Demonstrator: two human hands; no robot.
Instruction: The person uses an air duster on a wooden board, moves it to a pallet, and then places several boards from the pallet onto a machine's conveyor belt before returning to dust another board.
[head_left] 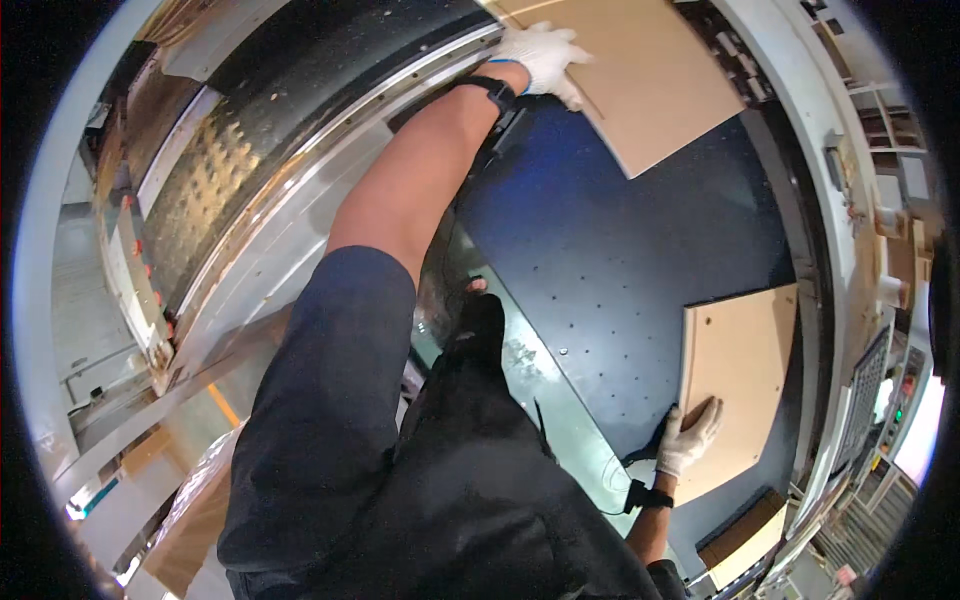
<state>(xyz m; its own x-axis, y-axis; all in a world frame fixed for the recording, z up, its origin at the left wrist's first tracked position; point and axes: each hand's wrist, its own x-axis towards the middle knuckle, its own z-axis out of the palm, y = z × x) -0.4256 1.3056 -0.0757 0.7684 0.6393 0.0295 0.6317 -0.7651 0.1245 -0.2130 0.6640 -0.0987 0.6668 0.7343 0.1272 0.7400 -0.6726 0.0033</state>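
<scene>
Left grip (545, 60) touches the far board (655, 85) at its left edge; whether it pinches, I cannot tell. Right grip (690, 437), spread flat, is on the near board (742, 350), lengthwise near to far.

Workshop, drilled panels (748, 365), dotted dark worktable (600, 260)

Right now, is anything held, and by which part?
Grip unclear: left white-gloved hand touches the upper flat beige panel at its left edge; right white-gloved hand lies on the lower beige panel near its left edge.
</scene>
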